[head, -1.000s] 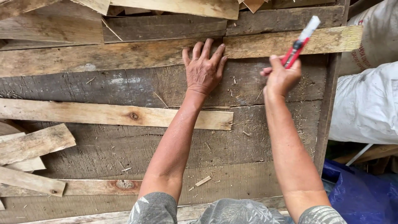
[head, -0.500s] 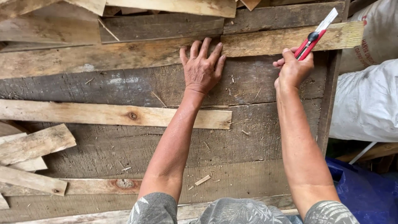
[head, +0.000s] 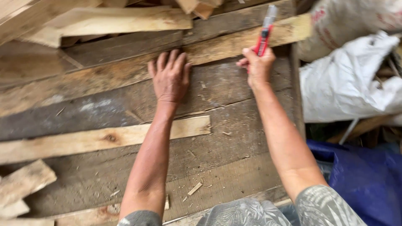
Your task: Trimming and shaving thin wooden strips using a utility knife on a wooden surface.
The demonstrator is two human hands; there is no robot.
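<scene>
Red-handled, a utility knife (head: pixel 263 37) is clenched in the right hand (head: pixel 257 67) at upper centre-right of the frame, over a pale wooden strip (head: pixel 234 42). The strip is pinned flat by the open left hand (head: pixel 169 77). Stiff, light, splintery it seems; best gripped by its edges.

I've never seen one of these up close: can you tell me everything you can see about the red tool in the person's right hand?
The red utility knife is a slim tool with a red body that looks like plastic, a dark slider part and a pale, blurred tip, likely the blade. It points up and slightly right, away from the person. The right hand grips its lower end, and its upper part lies over the light wooden strip at the bench's far edge.
</scene>
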